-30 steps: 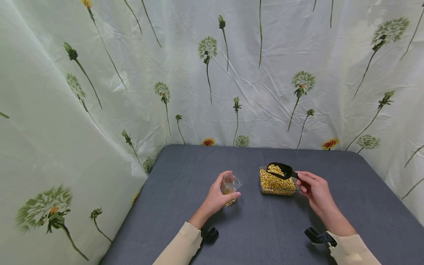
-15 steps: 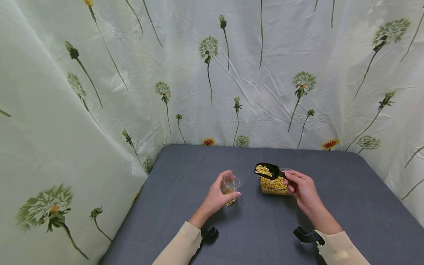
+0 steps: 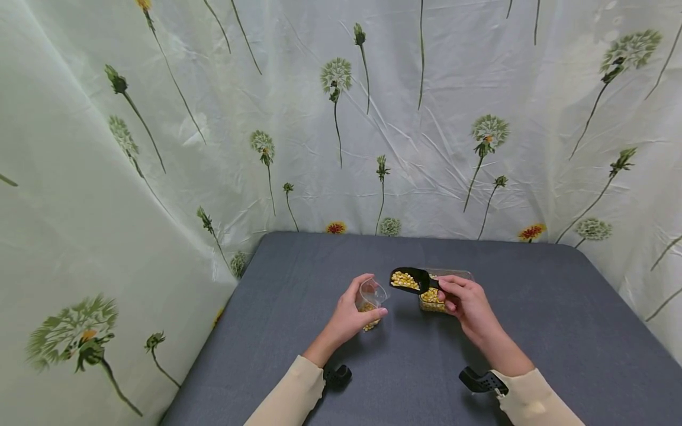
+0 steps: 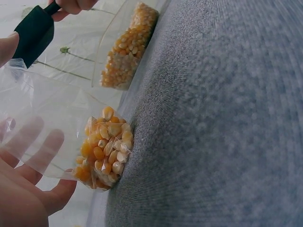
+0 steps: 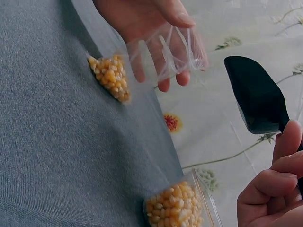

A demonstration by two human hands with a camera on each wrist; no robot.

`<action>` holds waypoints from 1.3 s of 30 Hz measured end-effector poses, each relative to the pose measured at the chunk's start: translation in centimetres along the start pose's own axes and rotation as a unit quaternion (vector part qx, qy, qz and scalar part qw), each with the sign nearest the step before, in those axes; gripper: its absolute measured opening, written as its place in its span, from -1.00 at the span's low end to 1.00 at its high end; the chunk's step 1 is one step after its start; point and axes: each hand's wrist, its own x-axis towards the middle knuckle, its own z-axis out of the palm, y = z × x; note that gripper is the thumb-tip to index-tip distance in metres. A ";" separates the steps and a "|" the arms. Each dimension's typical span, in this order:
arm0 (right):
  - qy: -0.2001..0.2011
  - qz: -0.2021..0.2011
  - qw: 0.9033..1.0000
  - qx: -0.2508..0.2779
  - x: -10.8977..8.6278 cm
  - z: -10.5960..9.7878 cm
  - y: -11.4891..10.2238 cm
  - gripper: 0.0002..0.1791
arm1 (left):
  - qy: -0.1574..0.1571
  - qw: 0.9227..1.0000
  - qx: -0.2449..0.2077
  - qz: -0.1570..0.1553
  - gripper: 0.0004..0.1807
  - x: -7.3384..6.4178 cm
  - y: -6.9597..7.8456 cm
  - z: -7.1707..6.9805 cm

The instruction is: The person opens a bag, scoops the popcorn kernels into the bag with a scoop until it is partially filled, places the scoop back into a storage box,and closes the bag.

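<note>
Forearms (image 3: 510, 355) slanted inward over the grey table (image 3: 319, 254). Left hand (image 3: 347, 316) curved wide round a clear bag (image 3: 372, 293), thumb and fingers on opposite sides. Right hand (image 3: 469, 302) gripped a black scoop (image 3: 424, 282) by its handle, fingers tightly curled, scoop raised near the bag's mouth. Bag stood upright, base on the table, yellow kernels (image 4: 106, 149) bunched in the bottom. More kernels lay in the scoop; a clear container (image 5: 206, 198) of them sat to the right, partly hidden by the right hand in the head view.

In the head view, the right hand (image 3: 471, 305) and scoop (image 3: 414, 280) partly hide the clear box (image 3: 431, 306); the right wrist view crops it — and hides scooped kernels (image 3: 404, 280).
</note>
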 end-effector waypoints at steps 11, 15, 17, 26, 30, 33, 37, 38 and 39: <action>-0.031 0.009 0.999 -0.029 0.2 1.5 0.6 -0.87 | 0.004 1.000 -0.006 -0.027 -0.12 0.8 -3.8 0.8; -0.034 0.014 0.998 -0.052 0.3 1.8 0.7 -0.79 | 0.007 0.999 -0.006 -0.039 -0.12 0.8 -4.1 0.8; -0.033 0.014 0.997 -0.063 0.4 2.0 0.7 -0.74 | 0.007 0.999 -0.009 -0.041 -0.13 0.8 -4.1 0.8; -0.047 0.002 0.991 -0.127 0.6 2.5 0.2 -0.59 | 0.006 0.999 0.001 -0.050 -0.14 0.8 -3.5 0.8; -0.057 -0.009 0.987 -0.153 0.7 2.7 -0.2 -0.58 | 0.008 0.999 0.004 -0.048 -0.17 0.4 -1.7 0.6; -0.064 -0.015 0.984 -0.165 0.8 2.8 -0.5 -0.58 | 0.007 0.999 0.004 -0.034 -0.20 0.1 -0.2 0.4; -0.067 -0.017 0.982 -0.178 0.8 3.0 -0.9 -0.57 | 0.004 0.999 0.007 -0.031 -0.19 0.0 -0.2 0.3; -0.067 -0.016 0.981 -0.181 0.8 3.0 -1.0 -0.58 | 0.004 0.999 0.007 -0.035 -0.18 0.1 -0.6 0.4; -0.067 -0.016 0.980 -0.186 0.9 3.1 -1.1 -0.58 | 0.004 0.999 0.009 -0.038 -0.16 0.2 -1.2 0.4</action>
